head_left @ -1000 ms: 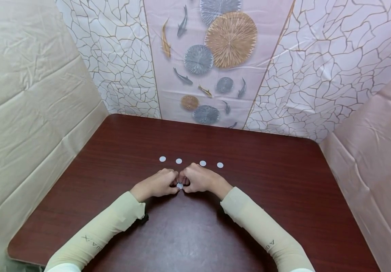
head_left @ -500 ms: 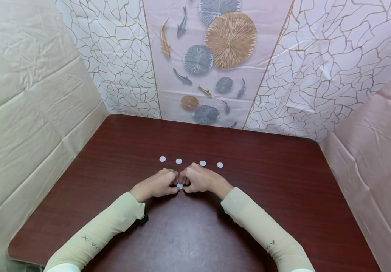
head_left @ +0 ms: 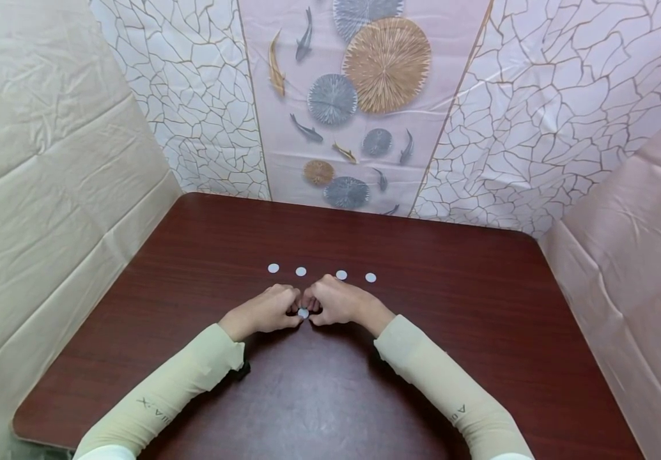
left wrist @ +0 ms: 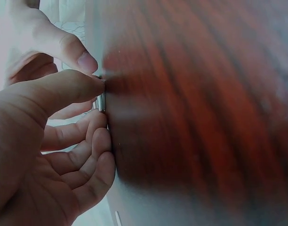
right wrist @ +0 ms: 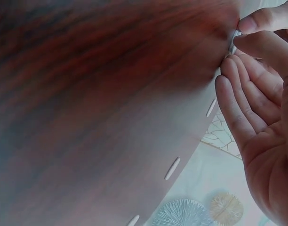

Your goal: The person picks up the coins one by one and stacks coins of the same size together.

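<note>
With my left hand (head_left: 261, 312) and right hand (head_left: 339, 303) both pinching one small white disc (head_left: 303, 314) against the table (head_left: 480, 306), uneven pressure could flick it away.

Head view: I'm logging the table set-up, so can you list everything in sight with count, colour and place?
Discs in a row: four, white, small and round, lying apart on the table just beyond the hands.
Disc at the fingers: one, white to silvery, on the table between both hands.
Table: one, dark reddish-brown wood grain, fills the lower half.
Back cloth: one, pale pink with fish and round fan shapes, behind the table.
Side cloths: plain cream on the left, pink on the right.
Sleeves: two, pale yellow, on the forearms.
Left hand: curled fingers pinch the near disc.
Right hand: curled fingers pinch the same disc.
</note>
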Demonstrator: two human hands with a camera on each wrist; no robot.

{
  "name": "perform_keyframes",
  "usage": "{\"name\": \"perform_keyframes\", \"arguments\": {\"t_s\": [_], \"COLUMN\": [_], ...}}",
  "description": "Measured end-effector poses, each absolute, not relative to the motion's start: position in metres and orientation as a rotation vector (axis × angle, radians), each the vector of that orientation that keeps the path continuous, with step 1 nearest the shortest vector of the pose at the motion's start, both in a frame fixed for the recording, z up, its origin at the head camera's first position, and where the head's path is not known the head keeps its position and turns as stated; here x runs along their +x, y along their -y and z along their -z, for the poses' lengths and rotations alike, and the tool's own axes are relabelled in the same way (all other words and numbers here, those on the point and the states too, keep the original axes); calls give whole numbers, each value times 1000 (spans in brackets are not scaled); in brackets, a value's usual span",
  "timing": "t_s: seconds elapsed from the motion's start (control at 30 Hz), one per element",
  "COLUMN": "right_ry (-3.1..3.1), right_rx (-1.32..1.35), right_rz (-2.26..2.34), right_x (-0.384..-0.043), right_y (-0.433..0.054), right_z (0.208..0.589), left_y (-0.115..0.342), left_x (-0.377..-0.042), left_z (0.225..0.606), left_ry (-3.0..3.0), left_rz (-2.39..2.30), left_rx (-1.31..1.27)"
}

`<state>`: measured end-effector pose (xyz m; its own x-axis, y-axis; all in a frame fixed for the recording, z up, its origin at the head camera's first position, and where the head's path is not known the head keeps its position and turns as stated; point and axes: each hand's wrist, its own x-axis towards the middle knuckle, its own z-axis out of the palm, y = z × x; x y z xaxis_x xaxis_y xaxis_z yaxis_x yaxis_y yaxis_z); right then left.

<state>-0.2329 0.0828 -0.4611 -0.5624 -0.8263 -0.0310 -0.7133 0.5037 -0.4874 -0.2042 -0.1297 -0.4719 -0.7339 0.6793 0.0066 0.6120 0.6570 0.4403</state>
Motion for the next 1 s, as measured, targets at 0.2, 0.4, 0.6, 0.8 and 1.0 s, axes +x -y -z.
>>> {"name": "perform_keyframes", "arguments": {"t_s": [0.2, 0.4, 0.6, 0.8, 1.0], "right_ry": [-2536, -2603, -2659, -2686, -2721], "right_rx": [-1302, -1293, -1261, -1173, -1090], "right_rz": [559, 485, 427, 425, 390], "right_x": [-234, -242, -252, -259, -268], "right_y": [-91, -106, -127, -151, -170], "right_z": [451, 441, 433, 428, 428], "left_y": [130, 130, 131, 130, 131], "left_x": [-204, -204, -204, -203, -203], "left_z": [471, 470, 469, 470, 471], "left_ry": [-2716, -2725, -2729, -2717, -2716], "left_rz": [-615, -605, -609, -599, -600], "left_rx": [1036, 1031, 1036, 1002, 1001]}}
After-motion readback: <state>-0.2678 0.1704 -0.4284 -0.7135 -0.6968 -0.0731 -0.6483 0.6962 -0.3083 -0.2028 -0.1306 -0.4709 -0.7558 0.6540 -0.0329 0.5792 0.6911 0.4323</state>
